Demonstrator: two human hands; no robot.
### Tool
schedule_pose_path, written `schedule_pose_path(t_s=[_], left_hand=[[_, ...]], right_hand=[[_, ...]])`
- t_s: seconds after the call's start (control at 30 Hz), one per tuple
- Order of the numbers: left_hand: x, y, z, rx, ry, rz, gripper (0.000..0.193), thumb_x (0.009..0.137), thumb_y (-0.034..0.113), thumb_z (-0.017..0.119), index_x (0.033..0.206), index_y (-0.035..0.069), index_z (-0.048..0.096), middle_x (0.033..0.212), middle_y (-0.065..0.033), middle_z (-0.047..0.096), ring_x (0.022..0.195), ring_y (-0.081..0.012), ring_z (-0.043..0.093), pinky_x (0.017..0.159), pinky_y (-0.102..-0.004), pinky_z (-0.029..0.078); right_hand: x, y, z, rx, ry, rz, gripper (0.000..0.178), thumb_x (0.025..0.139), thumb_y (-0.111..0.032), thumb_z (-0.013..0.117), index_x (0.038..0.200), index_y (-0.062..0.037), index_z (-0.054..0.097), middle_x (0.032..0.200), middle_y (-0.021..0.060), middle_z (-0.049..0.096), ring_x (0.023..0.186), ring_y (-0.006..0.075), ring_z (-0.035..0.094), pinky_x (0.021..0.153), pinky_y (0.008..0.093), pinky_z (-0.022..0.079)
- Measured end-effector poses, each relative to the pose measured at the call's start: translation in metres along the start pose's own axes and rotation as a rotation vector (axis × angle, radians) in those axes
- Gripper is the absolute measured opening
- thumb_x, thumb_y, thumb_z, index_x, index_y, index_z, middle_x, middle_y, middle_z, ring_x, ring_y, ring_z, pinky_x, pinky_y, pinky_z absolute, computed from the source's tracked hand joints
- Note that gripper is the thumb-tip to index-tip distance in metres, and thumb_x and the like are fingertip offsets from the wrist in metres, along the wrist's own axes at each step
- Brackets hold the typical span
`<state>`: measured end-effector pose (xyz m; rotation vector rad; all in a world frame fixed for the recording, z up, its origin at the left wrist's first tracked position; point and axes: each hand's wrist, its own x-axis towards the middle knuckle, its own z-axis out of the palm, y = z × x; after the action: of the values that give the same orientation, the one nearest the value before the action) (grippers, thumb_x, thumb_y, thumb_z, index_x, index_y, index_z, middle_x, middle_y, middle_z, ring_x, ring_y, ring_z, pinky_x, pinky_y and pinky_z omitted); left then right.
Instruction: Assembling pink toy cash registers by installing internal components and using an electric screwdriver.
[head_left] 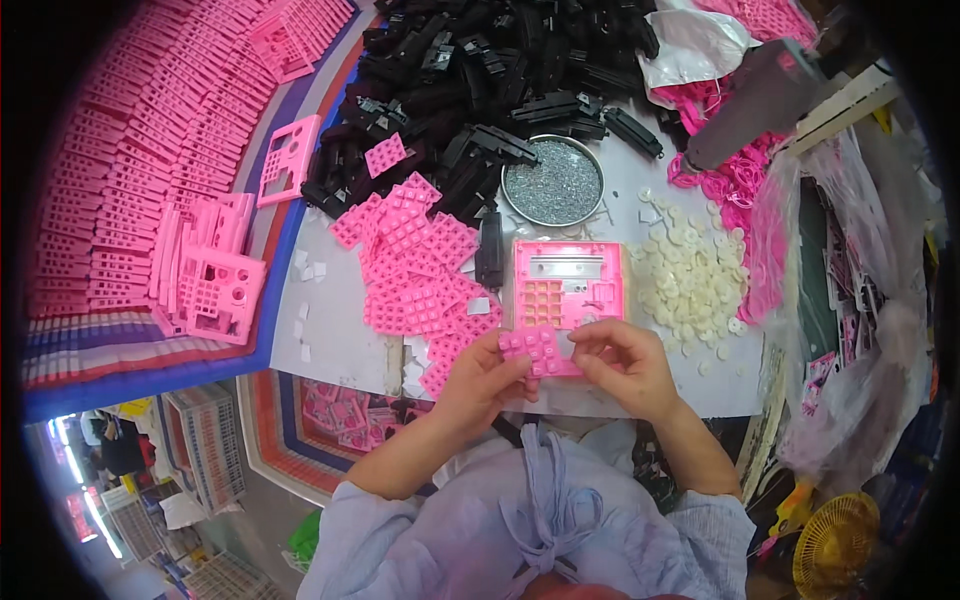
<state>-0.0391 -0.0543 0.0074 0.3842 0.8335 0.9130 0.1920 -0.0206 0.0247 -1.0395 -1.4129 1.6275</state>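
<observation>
My left hand (480, 379) grips a pink rubber button pad (533, 349) between thumb and fingers, its raised keys facing up. To its right, my right hand (629, 366) is closed in a loose pinch with thumb and forefinger together. Whatever sits between those fingertips, if anything, is too small to make out. Just beyond both hands a pink plastic casing (612, 268) lies on the white work surface, with a grid of square holes and a silvery strip in it. The button pad overlaps the casing's near edge. Left of the casing is a heap of similar pink button pads (415, 265).
A round metal tin of small screws (553, 182) stands behind the casing. Pale discs (690, 275) are heaped on the right, black plastic parts (480, 70) at the back. Stacked pink casings (130, 170) fill the left side. A grey tool (750, 105) overhangs the back right.
</observation>
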Motion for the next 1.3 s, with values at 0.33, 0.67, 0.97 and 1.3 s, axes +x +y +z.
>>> schedule_pose_path(t_s=[0.33,0.67,0.97,1.3], left_hand=[[-0.001,0.000,0.008,0.302,-0.025,0.042,0.025,0.097,0.008,0.062,0.121,0.003,0.055,0.098,-0.0058,0.065,0.086,-0.0141,0.066,0.076,-0.0307,0.058],[-0.032,0.011,-0.001,0.536,-0.182,0.021,0.034,0.094,0.004,0.064,0.127,0.000,0.057,0.113,-0.0081,0.066,0.105,-0.0176,0.065,0.092,-0.0311,0.052],[-0.020,0.034,-0.021,0.850,0.009,0.360,0.023,0.089,-0.002,0.062,0.112,-0.002,0.065,0.108,-0.0105,0.067,0.102,-0.0176,0.066,0.092,-0.0314,0.052],[-0.016,0.032,-0.023,0.924,0.010,0.392,0.019,0.089,-0.001,0.063,0.108,-0.003,0.067,0.105,-0.0110,0.067,0.098,-0.0176,0.066,0.088,-0.0308,0.053]], right_hand=[[0.007,-0.023,0.008,-0.693,-0.047,-0.605,0.037,0.066,-0.003,0.077,0.101,-0.0043,0.067,0.103,0.0113,0.062,0.087,0.0303,0.061,0.071,0.0363,0.051],[0.015,-0.012,0.011,-0.783,-0.094,-0.476,0.026,0.075,-0.010,0.077,0.099,-0.0040,0.067,0.088,0.0090,0.065,0.074,0.0250,0.063,0.063,0.0342,0.052],[0.071,0.001,0.007,-0.532,-0.079,0.025,0.020,0.086,-0.015,0.071,0.100,0.0000,0.067,0.084,0.0133,0.066,0.068,0.0254,0.065,0.064,0.0358,0.052],[0.082,0.003,0.005,-0.914,-0.068,-0.189,0.020,0.086,-0.016,0.069,0.101,-0.0030,0.065,0.095,0.0143,0.064,0.082,0.0352,0.064,0.071,0.0429,0.053]])
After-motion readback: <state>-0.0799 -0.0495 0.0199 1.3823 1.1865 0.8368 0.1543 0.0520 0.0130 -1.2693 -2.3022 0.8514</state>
